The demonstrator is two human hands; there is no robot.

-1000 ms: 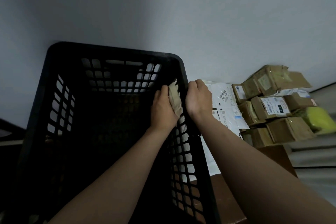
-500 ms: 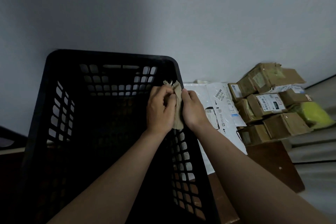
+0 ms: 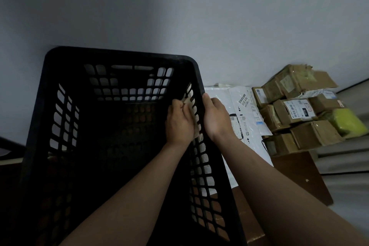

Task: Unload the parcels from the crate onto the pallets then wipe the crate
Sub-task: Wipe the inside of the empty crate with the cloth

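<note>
Left hand [image 3: 179,125] holds cloth [image 3: 187,101] against crate [image 3: 119,54] wall at 3 o'clock; right hand [image 3: 216,120] grips rim. Recommend firm, overlapping strokes.

Both my bare forearms run up from the bottom of the view, side by side and converging toward the wrists. My left hand [image 3: 179,124] is inside the crate [image 3: 119,54], back toward me, fingers curled round a beige cloth [image 3: 188,103] and holding it flat against the inner face of the crate's right wall. My right hand [image 3: 215,118] sits just outside that same wall, near the far right corner, gripping its rim with the thumb lying up along the edge. The two hands are almost level, only the wall between them.
</note>
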